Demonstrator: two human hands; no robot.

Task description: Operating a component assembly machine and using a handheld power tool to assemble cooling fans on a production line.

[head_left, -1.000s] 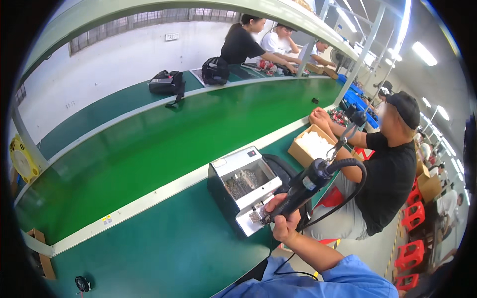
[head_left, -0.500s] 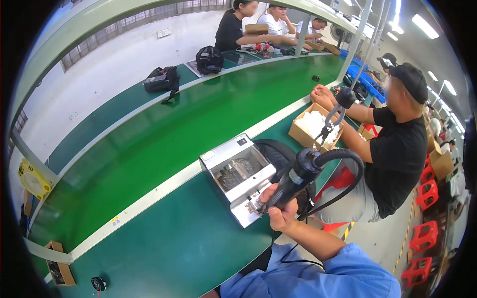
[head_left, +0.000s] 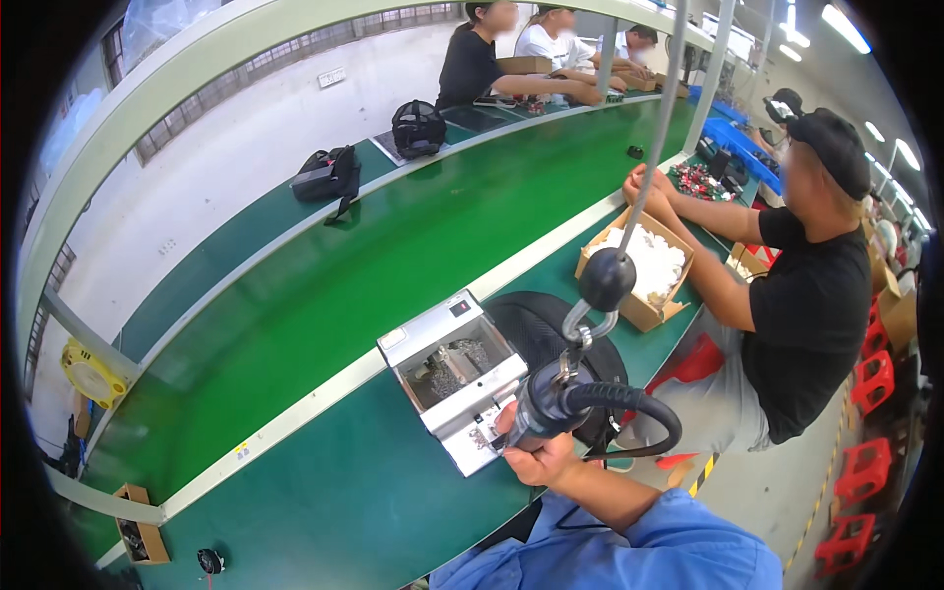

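My right hand [head_left: 539,454] is shut on a black electric screwdriver [head_left: 551,401] that hangs from a spring hook and a black balancer ball [head_left: 607,278] on a cord. A thick black cable loops from its rear. The tool's tip points down-left onto the front tray of a grey screw feeder box [head_left: 447,339] on the green bench [head_left: 324,501]. Small metal screws lie in the feeder's open well. My blue sleeve [head_left: 669,546] enters from the lower edge. My left hand is out of sight.
A round black pad [head_left: 536,329] lies behind the feeder. A cardboard box of white pieces [head_left: 644,264] stands by a co-worker in a black shirt [head_left: 811,324]. Beyond lies the green conveyor belt [head_left: 393,236], with black bags on its far side and red stools at right.
The screwdriver and my right hand have come down and left, from beside the feeder to its front tray. The view has also shifted, so the feeder sits nearer the middle.
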